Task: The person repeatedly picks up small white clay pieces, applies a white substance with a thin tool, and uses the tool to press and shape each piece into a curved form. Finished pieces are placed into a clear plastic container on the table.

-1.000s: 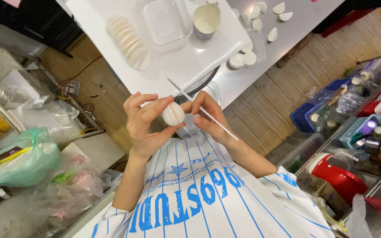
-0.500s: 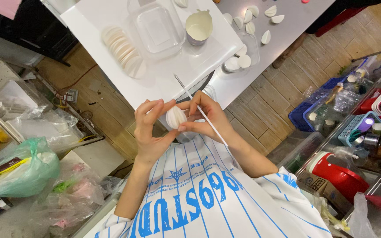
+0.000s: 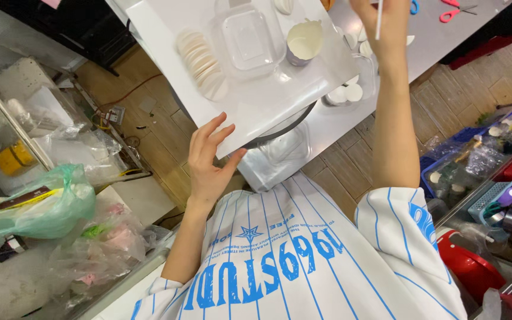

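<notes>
Stick [image 3: 378, 21] pinched in my right hand [image 3: 380, 24]; I keep left hand [image 3: 208, 163] open, empty, beside the white tray [image 3: 167, 35].

Bright even indoor light, glare on the white board [image 3: 256, 112], soft shadows, slight wide-angle edge distortion

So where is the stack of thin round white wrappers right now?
In the head view, the stack of thin round white wrappers lies fanned on the white board, left of the clear plastic tub, above the open left hand.
</notes>
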